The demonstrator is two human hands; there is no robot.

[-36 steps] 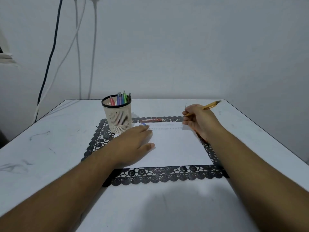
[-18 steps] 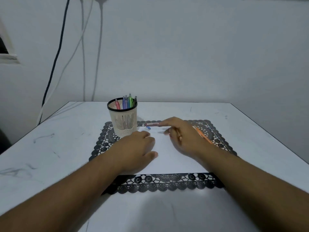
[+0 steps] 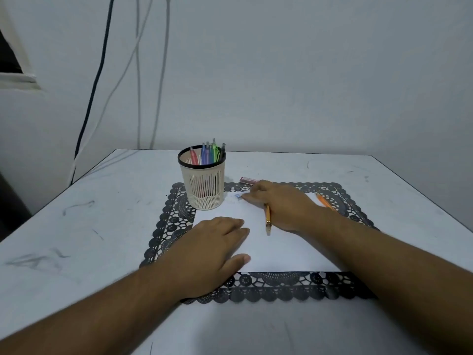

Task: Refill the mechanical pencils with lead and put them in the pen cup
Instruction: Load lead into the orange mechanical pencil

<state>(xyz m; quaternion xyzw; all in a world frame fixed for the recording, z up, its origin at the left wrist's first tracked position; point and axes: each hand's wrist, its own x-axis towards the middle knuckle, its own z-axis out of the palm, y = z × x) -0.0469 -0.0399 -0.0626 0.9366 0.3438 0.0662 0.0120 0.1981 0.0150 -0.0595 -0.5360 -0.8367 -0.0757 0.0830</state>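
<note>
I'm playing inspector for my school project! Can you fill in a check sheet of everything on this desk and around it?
Surface: white table, scuffed, under a black lace mat and white paper.
Job's things: pen cup holding coloured pencils; orange pencil; another orange pencil; pink lead case.
Clutter: small blue bit.
Hands: left hand flat on paper; right hand holds the orange pencil, fingertips at the blue bit.
Cables: black and white cables on wall.
Surroundings: plain wall.

The pen cup [image 3: 204,183] stands on the placemat's [image 3: 281,288] far-left corner, pencils [image 3: 208,153] inside it.
</note>
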